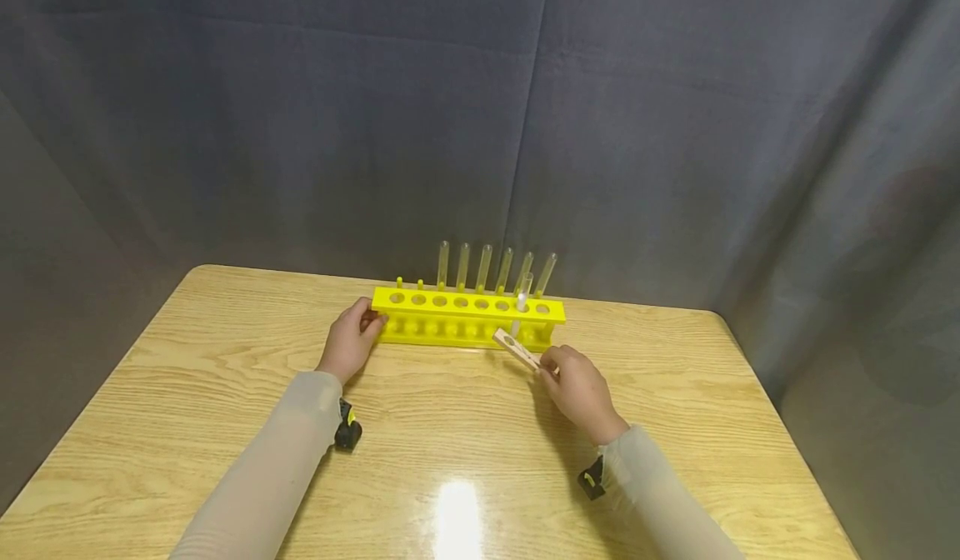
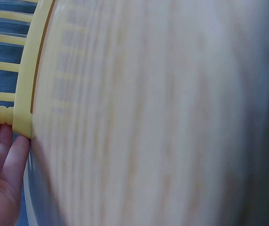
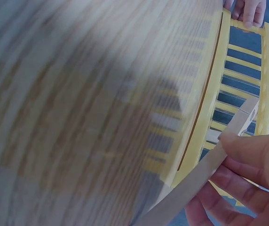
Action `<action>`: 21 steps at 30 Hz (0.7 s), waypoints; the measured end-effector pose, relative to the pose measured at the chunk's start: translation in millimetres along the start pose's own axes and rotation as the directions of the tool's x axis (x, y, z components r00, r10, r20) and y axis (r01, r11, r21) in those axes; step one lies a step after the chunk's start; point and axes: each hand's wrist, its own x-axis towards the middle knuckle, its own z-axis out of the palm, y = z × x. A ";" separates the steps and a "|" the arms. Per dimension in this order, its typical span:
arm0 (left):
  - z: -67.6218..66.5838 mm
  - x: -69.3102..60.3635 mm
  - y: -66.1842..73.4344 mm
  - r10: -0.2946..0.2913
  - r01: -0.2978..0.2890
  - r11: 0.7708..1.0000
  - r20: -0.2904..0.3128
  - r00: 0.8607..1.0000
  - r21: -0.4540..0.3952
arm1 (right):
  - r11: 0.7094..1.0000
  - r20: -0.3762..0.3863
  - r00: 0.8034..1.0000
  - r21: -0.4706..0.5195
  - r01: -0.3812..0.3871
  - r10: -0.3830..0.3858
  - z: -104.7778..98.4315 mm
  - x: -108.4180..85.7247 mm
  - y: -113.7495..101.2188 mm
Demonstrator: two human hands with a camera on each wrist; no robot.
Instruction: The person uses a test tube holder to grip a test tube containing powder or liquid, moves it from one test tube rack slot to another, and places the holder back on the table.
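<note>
A yellow test tube rack (image 1: 468, 302) stands near the table's far edge. My left hand (image 1: 351, 343) grips its left end post, with the fingers round it in the left wrist view (image 2: 5, 174). My right hand (image 1: 579, 389) pinches a wooden test tube holder (image 1: 516, 349) between thumb and fingers. The holder's jaws point up and left, in front of the rack's right part. One clear test tube with something white in it (image 1: 522, 297) stands in a hole near the right end; whether the holder touches it I cannot tell. Several clear test tubes (image 1: 483, 268) sit on the rear pegs.
A wooden table (image 1: 420, 427) spreads out in front of the rack. Grey curtains (image 1: 375, 127) hang behind it and at both sides. Two bare yellow pegs (image 1: 400, 282) stick up at the rack's back left. Both wrists carry small black devices (image 1: 348, 428).
</note>
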 end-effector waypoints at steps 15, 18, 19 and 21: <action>0.6 1.3 -2.4 -0.013 0.013 1.000 0.005 1.000 -0.003 | 0.999 0.012 1.000 -0.046 -0.008 0.009 8.0 -0.4 1.6; 1.0 1.0 -3.2 -0.006 0.006 1.000 0.003 1.000 -0.009 | 0.998 0.016 1.000 -0.059 0.000 0.001 9.7 -0.6 2.3; 1.2 0.9 -3.3 -0.007 0.007 1.000 0.004 1.000 -0.011 | 0.998 0.018 1.000 -0.062 0.003 -0.001 10.2 -0.8 2.5; 1.4 0.6 -3.6 -0.001 0.001 1.000 0.004 1.000 -0.012 | 0.998 0.020 1.000 -0.069 0.003 -0.001 11.4 -1.0 3.2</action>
